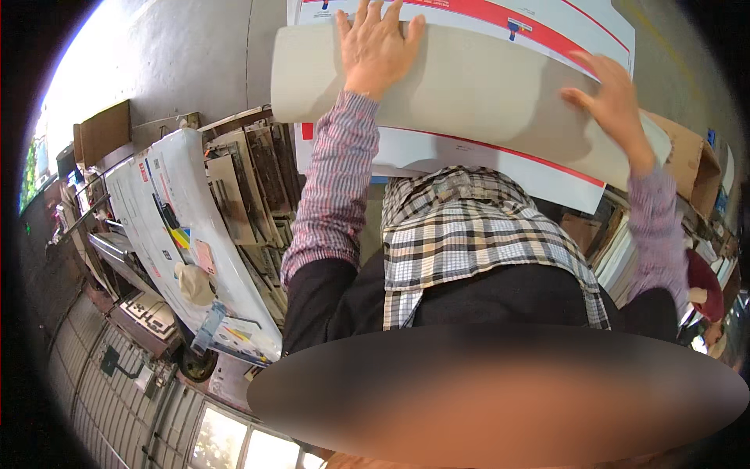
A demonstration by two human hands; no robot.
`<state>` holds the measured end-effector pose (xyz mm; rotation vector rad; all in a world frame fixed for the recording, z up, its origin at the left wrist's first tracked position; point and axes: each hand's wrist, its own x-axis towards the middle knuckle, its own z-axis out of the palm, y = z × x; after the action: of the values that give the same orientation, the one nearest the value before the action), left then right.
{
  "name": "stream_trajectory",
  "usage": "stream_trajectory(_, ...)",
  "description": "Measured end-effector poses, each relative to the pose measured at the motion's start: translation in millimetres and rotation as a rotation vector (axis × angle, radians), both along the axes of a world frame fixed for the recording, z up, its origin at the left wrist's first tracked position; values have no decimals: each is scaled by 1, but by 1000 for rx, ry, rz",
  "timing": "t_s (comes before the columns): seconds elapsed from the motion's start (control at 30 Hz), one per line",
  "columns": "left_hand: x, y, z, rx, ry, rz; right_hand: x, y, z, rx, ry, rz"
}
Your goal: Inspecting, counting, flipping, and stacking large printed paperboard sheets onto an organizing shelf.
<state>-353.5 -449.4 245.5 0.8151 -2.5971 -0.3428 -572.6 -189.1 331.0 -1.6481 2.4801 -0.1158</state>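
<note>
A long beige sheet point(484, 82), curved along its length, lies across white sheets printed with red bands point(539, 160). Its exact material I cannot tell. My left hand point(379, 47) rests flat on its left part, fingers spread over the far edge. At the right end my right hand point(617, 102) is over the beige sheet, thumb apart and fingers stretched toward its far edge. Whether the right palm presses on it is unclear. The printed sheets show both beyond and on the near side of the beige one.
At left, a plastic-wrapped white stack point(195, 227) carries a tape dispenser point(209, 327) and a beige cap-like item point(195, 283). Between it and me stand worn boards point(250, 187). Cardboard boxes point(687, 160) are at right, with a person in a dark red top point(705, 285) behind them.
</note>
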Motion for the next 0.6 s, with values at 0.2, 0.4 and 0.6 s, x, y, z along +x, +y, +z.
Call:
stream_trajectory(0.2, -20, -3, -59, 87, -117, 29, 28, 58, -78, -195, 319, -210)
stream_trajectory(0.4, 0, -30, -39, -67, -186, 75, 0, 63, -124, -178, 82, -245)
stream_trajectory(0.6, 106, -80, -40, 86, -262, 544, -1, 56, -126, -75, -5, -228)
